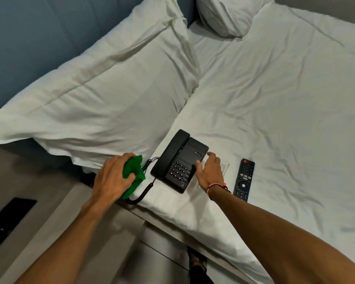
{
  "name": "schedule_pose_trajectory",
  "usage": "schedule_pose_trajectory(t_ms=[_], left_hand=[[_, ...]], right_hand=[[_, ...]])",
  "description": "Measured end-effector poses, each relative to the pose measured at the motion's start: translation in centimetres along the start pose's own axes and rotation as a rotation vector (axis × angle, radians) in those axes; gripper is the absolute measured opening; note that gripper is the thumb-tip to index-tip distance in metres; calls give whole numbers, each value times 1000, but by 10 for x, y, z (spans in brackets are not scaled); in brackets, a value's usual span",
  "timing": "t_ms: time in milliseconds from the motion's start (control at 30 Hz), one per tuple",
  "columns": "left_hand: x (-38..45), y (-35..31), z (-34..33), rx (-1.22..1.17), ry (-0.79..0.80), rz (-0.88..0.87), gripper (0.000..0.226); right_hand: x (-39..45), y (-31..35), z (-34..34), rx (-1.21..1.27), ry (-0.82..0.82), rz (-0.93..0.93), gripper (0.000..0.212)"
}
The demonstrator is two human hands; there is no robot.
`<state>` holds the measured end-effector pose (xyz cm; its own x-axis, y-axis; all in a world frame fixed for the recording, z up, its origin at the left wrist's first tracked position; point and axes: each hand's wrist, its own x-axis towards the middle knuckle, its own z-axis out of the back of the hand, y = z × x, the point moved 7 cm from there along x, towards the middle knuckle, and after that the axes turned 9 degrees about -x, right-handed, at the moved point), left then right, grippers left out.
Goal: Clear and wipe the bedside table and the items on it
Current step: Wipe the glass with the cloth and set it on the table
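At the far left, the grey top of the bedside table [39, 181] shows beside the bed, with a flat black object [10, 218] lying on it; what that object is you cannot tell. Above it a large white pillow [103, 85] rests against the blue headboard [29, 42].

Your left hand [113, 178] sits at the near edge of the mattress, fingers curled round a bunched green cloth [134, 173], which it grips just beside the phone's coiled cord [141, 195]. The cord loops down from the set toward the bed edge, passing under the cloth.

Next comes the black telephone [179, 160], resting on the white sheet [275, 99] near the bed's corner, handset seated in its cradle on the left side, keypad facing you. Your right hand [210, 171] lies against the right side of the phone with fingers mostly straight and spread: the thumb presses on the face beside the keypad, and the fingertips reach over its far right edge. It holds nothing in a curl. A pink band circles that wrist.

Just past the hand a clear glass tumbler [225, 169] stands, mostly hidden. Further right lies a black remote control [244, 179] flat on the sheet, apart from the phone. A second pillow [230, 15] sits at the top.
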<state>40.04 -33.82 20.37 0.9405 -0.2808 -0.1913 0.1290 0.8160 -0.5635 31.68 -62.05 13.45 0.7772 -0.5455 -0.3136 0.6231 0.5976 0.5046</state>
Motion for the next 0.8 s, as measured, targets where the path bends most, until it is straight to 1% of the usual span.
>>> schedule_pose_trajectory(t_ms=[167, 267, 333, 400, 433, 533, 567, 600, 667, 733, 800], left_hand=[[0, -10, 6, 21, 18, -45, 55], [1, -25, 10, 35, 23, -102, 56], [1, -38, 10, 49, 21, -138, 56], [1, -52, 7, 56, 15, -179, 55], [1, -60, 4, 56, 18, -203, 55], [-1, -78, -6, 55, 35, -257, 54], [-2, -83, -10, 59, 44, -272, 54], [-4, -87, -15, 68, 57, -285, 54], [-6, -94, -23, 86, 77, -305, 55], [-7, -98, -27, 97, 88, -311, 54], [-9, -101, -29, 102, 94, -316, 54]], right_hand=[[-4, 12, -1, -17, -39, 8, 42], [-8, 10, 12, -120, -107, 33, 38], [-9, -1, 26, -196, -154, -8, 42], [-7, -20, 36, -220, -158, -112, 50], [-6, -33, 38, -210, -129, -188, 58], [-4, -67, 24, -103, 65, -412, 95], [-4, -74, 16, -35, 127, -456, 101], [-3, -79, 9, 52, 159, -483, 103], [0, -84, 0, 189, 151, -495, 93], [4, -86, -3, 233, 131, -481, 79], [5, -91, -3, 307, 130, -484, 74]])
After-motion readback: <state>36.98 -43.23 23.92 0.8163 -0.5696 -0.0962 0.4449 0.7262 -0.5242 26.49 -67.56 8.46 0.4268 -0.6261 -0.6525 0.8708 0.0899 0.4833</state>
